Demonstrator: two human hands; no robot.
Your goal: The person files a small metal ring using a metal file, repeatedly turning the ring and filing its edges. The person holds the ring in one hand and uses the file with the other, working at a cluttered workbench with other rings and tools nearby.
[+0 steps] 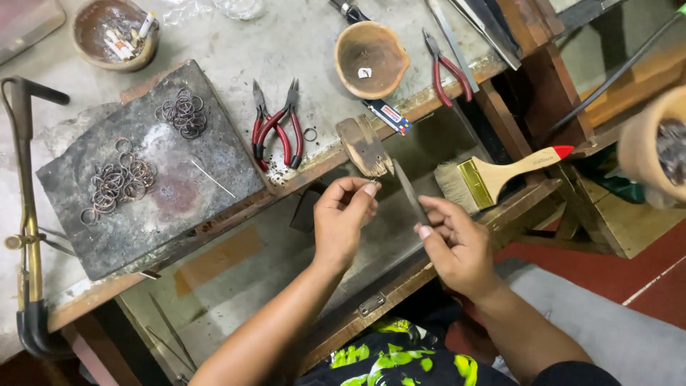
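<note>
Worn grey bench [286, 43] (tools scattered); red floor [643, 271]; open drawer [357, 286]

Open room lies below the surface [286, 43] edge, around the wooden peg [364, 146]. Paintbrush [500, 175] blocks the right side; red-handled pliers [277, 125] and slab [143, 164] with wire rings [118, 179] crowd the left
</note>
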